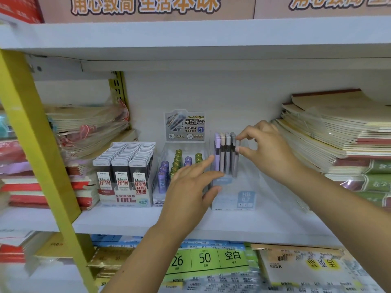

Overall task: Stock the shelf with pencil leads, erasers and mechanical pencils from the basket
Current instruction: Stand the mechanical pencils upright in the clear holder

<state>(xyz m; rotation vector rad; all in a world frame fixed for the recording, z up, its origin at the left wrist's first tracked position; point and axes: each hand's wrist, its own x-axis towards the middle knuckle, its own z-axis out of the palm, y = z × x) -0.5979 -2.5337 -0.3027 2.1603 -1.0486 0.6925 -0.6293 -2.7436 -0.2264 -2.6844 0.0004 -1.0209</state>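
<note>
- Head cam: I see mech pencils (224,153) upright in a clear box (237,199) on the shelf (127,220), just right of the lead tubes (179,161).
- R hand (268,144): thumb + index fingers pinch the pencil row's right edge, near top.
- L hand (188,187): fingers straight, apart, touching box's left side; thumb on front.

White shelves (127,220), yellow upright (36,144) (slanting), pale wall (232,92)

On the shelf (127,220), a tray of pencil-lead cases (124,172) stands left, a display of lead tubes (179,163) just beside it, and a box (234,197) holding upright mechanical pencils (225,153) right of that. A left notebook stack (84,127) and a right notebook stack (338,140) flank them.
</note>
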